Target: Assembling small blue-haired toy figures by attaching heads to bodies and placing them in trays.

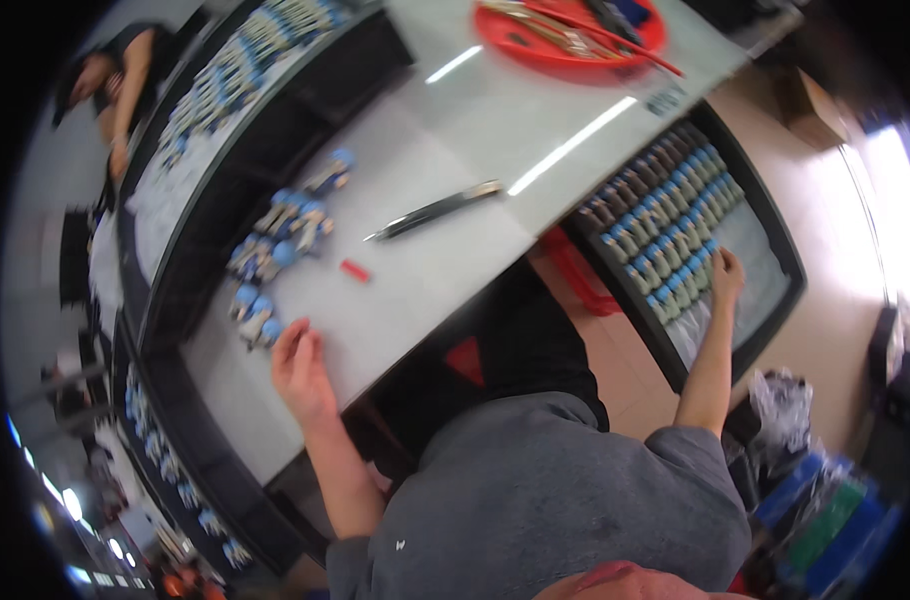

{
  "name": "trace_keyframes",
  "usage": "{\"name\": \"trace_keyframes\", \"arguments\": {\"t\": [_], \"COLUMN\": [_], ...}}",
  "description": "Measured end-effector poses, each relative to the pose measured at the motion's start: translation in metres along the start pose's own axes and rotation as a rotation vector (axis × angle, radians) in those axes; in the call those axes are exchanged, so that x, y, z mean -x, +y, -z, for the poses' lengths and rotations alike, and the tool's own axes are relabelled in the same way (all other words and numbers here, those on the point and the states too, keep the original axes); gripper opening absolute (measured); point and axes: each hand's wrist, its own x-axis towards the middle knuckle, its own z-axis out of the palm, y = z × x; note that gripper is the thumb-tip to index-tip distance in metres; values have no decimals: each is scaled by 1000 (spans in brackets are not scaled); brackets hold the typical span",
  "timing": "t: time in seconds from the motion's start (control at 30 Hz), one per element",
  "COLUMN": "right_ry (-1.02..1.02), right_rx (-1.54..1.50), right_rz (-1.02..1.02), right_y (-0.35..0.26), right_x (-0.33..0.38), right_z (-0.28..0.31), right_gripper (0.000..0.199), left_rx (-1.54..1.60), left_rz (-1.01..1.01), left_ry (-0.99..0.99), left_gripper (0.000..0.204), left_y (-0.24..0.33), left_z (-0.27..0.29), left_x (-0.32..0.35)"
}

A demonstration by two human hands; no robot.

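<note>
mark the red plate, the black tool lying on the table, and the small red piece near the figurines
red plate [535,47]: head view, bare left part of its inside.
black tool [437,209]: head view, middle of its shaft.
small red piece [355,270]: head view, its centre.

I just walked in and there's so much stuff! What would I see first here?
Probably the bright red round tray of tools at the far edge of the white table. Then the little blue-topped figures: a loose cluster lies on the table just beyond the left hand, and neat rows of them fill a black tray off to the right, where the right hand reaches in. A long dark tool lies mid-table.
</note>
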Motion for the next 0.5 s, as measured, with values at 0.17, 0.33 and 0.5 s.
{"name": "trace_keyframes", "arguments": {"t": [0.17,0.33,0.5], "right_ry": [-90,2,227], "right_rx": [189,744,-214], "right_rz": [36,100,218], "right_y": [30,-10,-131], "right_x": [-19,-21,8], "right_z": [18,15,37], "right_gripper": [37,58,49], "left_rx": [8,-526,-895], "left_rz": [21,-341,-790], "left_ry": [-106,-270,94], "left_gripper": [20,20,20], "left_y": [-3,22,45], "left_z": [-24,-22,5], "left_x": [-4,14,-14]}}
